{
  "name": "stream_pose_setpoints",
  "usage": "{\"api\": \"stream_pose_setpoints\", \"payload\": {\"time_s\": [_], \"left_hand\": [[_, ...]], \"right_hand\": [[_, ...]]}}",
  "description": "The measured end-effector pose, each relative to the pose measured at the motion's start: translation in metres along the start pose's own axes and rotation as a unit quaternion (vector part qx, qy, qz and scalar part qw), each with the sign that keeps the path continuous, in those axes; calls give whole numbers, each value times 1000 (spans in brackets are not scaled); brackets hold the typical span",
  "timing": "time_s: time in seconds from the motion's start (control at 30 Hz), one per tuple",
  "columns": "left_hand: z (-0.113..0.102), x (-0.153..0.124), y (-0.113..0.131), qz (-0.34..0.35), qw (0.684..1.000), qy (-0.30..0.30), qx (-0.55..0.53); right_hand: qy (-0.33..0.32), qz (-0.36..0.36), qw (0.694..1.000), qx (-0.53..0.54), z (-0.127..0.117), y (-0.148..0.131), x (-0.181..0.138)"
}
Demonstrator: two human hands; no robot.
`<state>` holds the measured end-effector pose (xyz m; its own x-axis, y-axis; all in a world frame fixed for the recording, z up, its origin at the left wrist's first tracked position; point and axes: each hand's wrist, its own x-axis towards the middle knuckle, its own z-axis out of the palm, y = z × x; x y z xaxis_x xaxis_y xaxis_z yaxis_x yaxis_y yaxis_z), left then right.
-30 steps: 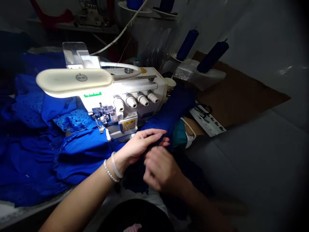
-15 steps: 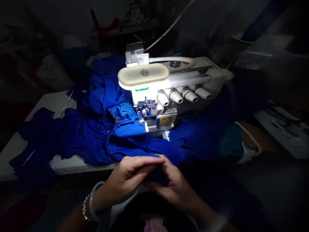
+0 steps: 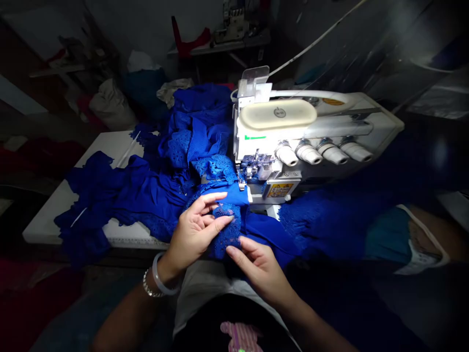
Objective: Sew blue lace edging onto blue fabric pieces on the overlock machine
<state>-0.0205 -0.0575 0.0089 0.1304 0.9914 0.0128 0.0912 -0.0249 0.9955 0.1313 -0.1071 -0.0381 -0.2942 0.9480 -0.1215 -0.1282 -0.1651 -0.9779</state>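
Between my hands a piece of blue lace (image 3: 227, 230) is held up in front of the sewing machine (image 3: 269, 142). My left hand (image 3: 194, 230) pinches its upper left part between thumb and fingers. Lower down, my right hand (image 3: 260, 266) grips the lace's bottom right edge with thumb and forefinger. Just beyond, blue fabric (image 3: 229, 194) lies at the machine's presser foot (image 3: 242, 185), lit by the lamp. More blue fabric with lace trim (image 3: 146, 190) is heaped to the left and behind the needle area.
Under the fabric is a white table (image 3: 47, 220) with a ruler scale along its front edge. A blue lace piece (image 3: 298, 227) hangs at the right, near a teal bag (image 3: 390, 237). Another sewing machine (image 3: 234, 29) stands on a table in the back.
The view has shifted left, so the machine appears further right. My hands, earlier close together with fingertips meeting, now spread the blue lace visibly between them.
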Motion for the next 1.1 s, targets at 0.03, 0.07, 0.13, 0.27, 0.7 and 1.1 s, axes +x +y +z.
{"api": "stream_pose_setpoints", "payload": {"time_s": [0.03, 0.07, 0.13, 0.27, 0.7, 1.1], "left_hand": [[-2, 3, 2, 25, 999, 11, 16], [-4, 7, 4, 54, 998, 20, 33], [-5, 19, 6, 122, 989, 33, 79], [1, 47, 1, 237, 946, 41, 217], [5, 59, -7, 246, 914, 60, 317], [2, 25, -8, 405, 754, -67, 513]], "right_hand": [[5, -15, 1000, -17, 0, 0, 0], [28, -45, 998, -40, -1, 1, 1], [129, -131, 978, -103, -5, 4, 7], [273, -221, 915, -196, -18, 11, 29], [151, -160, 967, -130, -26, 7, 39], [8, -80, 965, -250, -43, -24, 24]]}}
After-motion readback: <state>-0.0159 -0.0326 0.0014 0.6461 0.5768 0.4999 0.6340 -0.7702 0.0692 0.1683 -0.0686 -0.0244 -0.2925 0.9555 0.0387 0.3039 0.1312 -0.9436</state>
